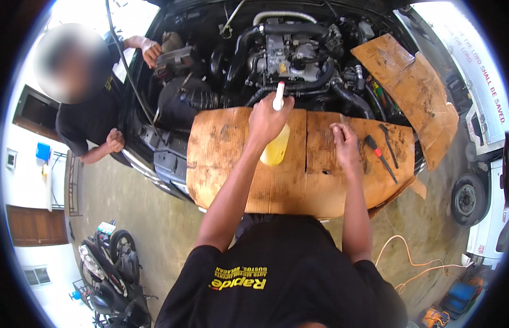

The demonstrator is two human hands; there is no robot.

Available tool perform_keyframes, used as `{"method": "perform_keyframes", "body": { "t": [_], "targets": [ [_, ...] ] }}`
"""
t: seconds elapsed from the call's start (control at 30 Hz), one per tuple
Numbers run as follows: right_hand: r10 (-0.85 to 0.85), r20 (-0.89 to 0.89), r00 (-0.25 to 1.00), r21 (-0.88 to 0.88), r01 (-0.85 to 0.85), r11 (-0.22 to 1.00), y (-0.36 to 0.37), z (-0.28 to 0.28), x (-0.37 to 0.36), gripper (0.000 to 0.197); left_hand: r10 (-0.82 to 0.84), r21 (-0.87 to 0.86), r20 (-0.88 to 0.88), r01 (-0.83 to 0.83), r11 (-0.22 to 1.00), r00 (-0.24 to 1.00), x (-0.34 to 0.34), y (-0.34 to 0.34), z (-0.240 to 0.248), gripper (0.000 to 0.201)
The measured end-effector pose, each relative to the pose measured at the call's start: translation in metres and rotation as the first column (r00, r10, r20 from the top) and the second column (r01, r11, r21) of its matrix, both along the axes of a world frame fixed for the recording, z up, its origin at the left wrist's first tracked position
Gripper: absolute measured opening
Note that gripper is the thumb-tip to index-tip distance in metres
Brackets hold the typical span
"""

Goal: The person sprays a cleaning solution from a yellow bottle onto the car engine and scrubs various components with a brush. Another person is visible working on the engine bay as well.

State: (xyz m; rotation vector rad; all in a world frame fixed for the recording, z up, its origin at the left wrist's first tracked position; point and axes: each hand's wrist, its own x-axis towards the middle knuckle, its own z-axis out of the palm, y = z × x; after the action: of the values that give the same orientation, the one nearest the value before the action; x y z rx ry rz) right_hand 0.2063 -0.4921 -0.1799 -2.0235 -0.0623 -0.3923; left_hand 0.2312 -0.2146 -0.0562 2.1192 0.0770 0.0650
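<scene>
My left hand [265, 119] is wrapped round the neck of a spray bottle [275, 148] with yellow liquid in it. Its white head with a red tip points toward the engine [298, 54]. Over the cardboard sheet [227, 180], my right hand [347, 138] is closed with the fingertips together. A thin, pale thing seems to stick out past those fingers, too small to name. To the right of that hand, a black brush with a red band [377, 153] lies on the cardboard, beside a slim black brush [389, 145].
Another cardboard piece [405, 82] covers the engine bay's right side. On the left a co-worker [93, 117] leans at the car, one hand [151, 53] on a part in the bay. A motorcycle [109, 273] stands behind left; an orange cable [407, 257] lies on the floor at right.
</scene>
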Motion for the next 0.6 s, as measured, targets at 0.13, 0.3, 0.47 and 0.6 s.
{"method": "perform_keyframes", "body": {
  "t": [0.13, 0.3, 0.47, 0.6],
  "targets": [
    [-0.091, 0.107, 0.990, -0.190, 0.110, 0.976, 0.014, -0.007, -0.012, 0.025, 0.018, -0.010, -0.043, -0.018, 1.000, 0.999, -0.001, -0.005, 0.007, 0.043],
    [-0.197, 0.179, 0.964, -0.459, 0.259, 0.850, 0.041, 0.006, -0.022, 0.018, -0.045, -0.055, 0.067, 0.049, 0.997, 0.997, 0.001, -0.004, 0.005, 0.039],
    [-0.185, 0.196, 0.963, -0.523, 0.262, 0.811, 0.039, 0.009, -0.023, 0.015, -0.045, -0.148, 0.104, 0.060, 0.987, 0.994, 0.000, -0.001, -0.002, 0.035],
    [-0.196, 0.147, 0.969, -0.527, 0.245, 0.814, 0.040, 0.008, -0.023, 0.015, -0.021, -0.116, 0.114, 0.034, 0.993, 0.993, -0.002, -0.004, 0.002, 0.032]
  ]
}}
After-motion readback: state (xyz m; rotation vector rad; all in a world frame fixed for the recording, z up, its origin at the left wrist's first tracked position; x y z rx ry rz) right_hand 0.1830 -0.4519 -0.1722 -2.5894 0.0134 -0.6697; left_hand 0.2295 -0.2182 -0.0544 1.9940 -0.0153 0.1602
